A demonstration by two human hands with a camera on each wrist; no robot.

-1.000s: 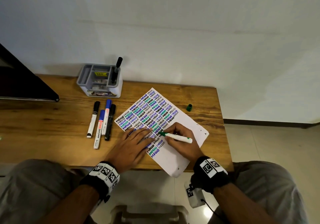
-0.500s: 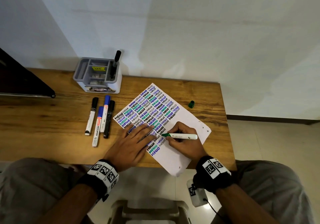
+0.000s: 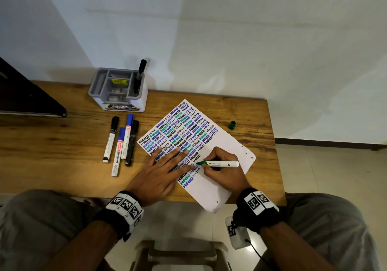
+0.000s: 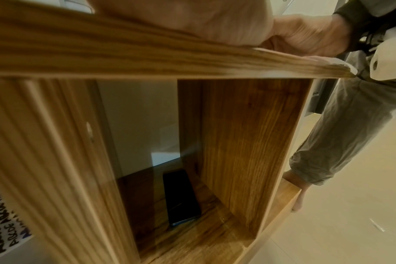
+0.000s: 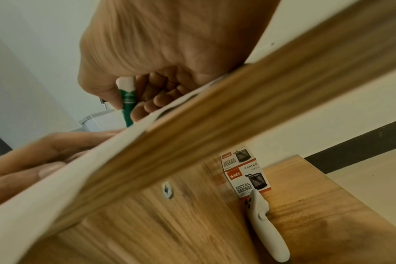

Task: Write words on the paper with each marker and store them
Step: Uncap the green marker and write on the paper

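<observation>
A white sheet of paper [image 3: 228,145] covered with rows of HELLO in black, blue and green lies slanted on the wooden desk [image 3: 52,145]. My right hand [image 3: 222,166] grips an uncapped green marker [image 3: 219,163] with its tip on the paper; the right wrist view shows the green marker [image 5: 127,101] pinched between thumb and fingers. My left hand [image 3: 165,168] lies flat with straight fingers on the paper's left part. The marker's green cap [image 3: 232,125] lies on the desk beyond the paper. Several capped markers [image 3: 123,142] lie side by side left of the paper.
A grey and white desk organiser [image 3: 118,90] stands at the back of the desk with a black marker [image 3: 139,75] upright in it. A dark panel [image 3: 25,96] overhangs the desk's left end. Under the desk lie a phone [image 4: 181,198], small boxes [image 5: 246,176] and a white controller [image 5: 267,228].
The marker tip has moved a little along the paper under my right hand. My left hand stays flat on the sheet. The head view has shifted slightly.
</observation>
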